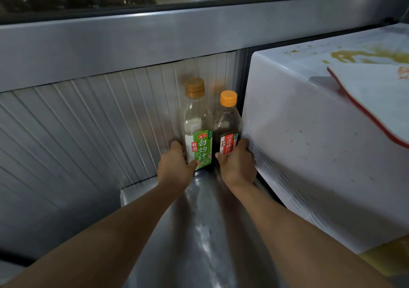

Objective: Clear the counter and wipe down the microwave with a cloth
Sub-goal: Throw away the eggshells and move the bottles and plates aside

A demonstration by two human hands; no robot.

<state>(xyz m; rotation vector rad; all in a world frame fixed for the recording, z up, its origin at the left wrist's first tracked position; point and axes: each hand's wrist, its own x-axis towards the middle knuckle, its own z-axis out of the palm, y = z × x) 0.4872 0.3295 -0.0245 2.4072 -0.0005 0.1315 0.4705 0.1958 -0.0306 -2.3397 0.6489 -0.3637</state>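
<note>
Two sauce bottles stand side by side against the ribbed back wall on the steel counter [199,221]. The taller one, a green-label bottle [197,130] with a brown cap, is gripped near its base by my left hand [176,166]. A shorter red-label bottle [228,130] with an orange cap and dark liquid is gripped low by my right hand [238,166]. The white microwave [309,146] stands just right of the bottles; yellow-green stains [363,56] smear its top. A white cloth with a red edge [376,97] lies on the microwave's top at the right.
A ribbed white panel [88,132] forms the back wall, with a grey metal ledge [155,37] and a dark window above it. The microwave's side nearly touches my right hand. Something yellow [385,256] shows under the microwave's near corner.
</note>
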